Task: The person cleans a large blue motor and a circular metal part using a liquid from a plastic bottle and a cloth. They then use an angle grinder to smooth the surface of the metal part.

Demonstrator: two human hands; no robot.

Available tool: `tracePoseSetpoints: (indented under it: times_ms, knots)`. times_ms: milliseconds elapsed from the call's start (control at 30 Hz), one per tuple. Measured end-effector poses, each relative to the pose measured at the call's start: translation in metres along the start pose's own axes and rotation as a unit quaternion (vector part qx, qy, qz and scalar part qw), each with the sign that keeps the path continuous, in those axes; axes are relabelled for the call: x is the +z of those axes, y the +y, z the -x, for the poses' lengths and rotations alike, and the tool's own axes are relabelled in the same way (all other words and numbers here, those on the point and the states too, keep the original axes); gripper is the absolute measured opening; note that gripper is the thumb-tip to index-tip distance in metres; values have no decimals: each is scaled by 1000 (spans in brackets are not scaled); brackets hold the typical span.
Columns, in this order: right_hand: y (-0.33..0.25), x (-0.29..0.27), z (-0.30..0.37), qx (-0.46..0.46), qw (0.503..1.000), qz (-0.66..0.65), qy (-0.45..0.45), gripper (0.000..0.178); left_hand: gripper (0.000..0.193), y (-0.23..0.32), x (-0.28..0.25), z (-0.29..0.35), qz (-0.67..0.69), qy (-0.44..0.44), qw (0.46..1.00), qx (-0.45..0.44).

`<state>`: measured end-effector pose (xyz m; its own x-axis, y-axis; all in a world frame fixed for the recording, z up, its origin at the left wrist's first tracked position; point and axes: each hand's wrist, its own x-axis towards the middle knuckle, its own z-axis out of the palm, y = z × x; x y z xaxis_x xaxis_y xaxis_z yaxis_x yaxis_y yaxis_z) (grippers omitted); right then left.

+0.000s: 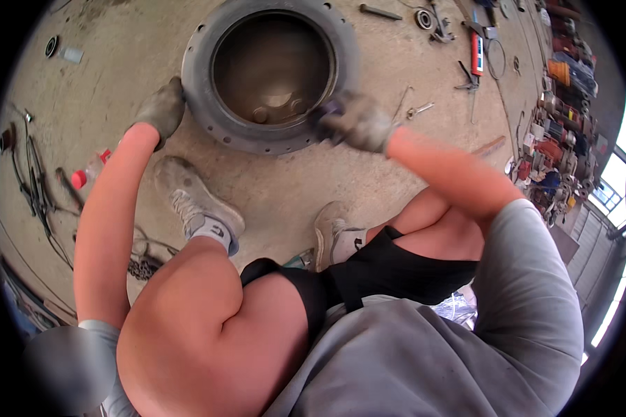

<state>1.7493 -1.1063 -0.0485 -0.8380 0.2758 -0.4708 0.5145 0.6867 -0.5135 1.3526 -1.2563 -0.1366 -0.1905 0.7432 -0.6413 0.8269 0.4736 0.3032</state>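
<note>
A large round metal housing (pixel 200 90) with a flanged rim and bolt holes sits on the concrete floor in front of me. Its wide opening shows a dark, dull interior. My left hand (pixel 163 113), in a dirty grey work glove, grips the flange's outer edge at the left, fingers curled. At the right side of the rim is my right hand (pixel 360 123), gloved too and smeared by motion. Its closed fingers hold a dark purplish object (pixel 329 113) against the rim; blur hides what kind it is.
A bolt (pixel 380 12), a bearing (pixel 424 19) and a red caulking gun (pixel 476 55) lie at the far right. Along the right stand many motor-like parts (pixel 560 132). A bottle (pixel 90 169) and dark cables (pixel 38 181) lie left. My shoes (pixel 195 198) flank the near floor.
</note>
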Motion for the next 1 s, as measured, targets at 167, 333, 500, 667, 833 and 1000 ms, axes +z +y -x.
tracePoseSetpoints:
  times_ms: [167,333,500,667,833,1000]
  knots:
    - [50,-11,-47,30,947,172,270,47,35,3,-3,-4,6,-23,1000,-15]
    - [48,-18,-75,62,916,137,373,43,36,2,-1,-1,16,-28,999,-38]
    - [36,13,-21,-37,946,146,285,43,36,-2,6,-2,31,-12,999,-24]
    - [-20,46,-22,35,994,-74,74,27,38,-9,5,-6,14,8,1000,-12]
    - [-98,96,-86,-243,954,161,69,27,35,13,-12,2,36,-26,999,-27]
    - [-139,69,-173,-160,971,99,146,23,29,-8,-16,12,115,-36,992,27]
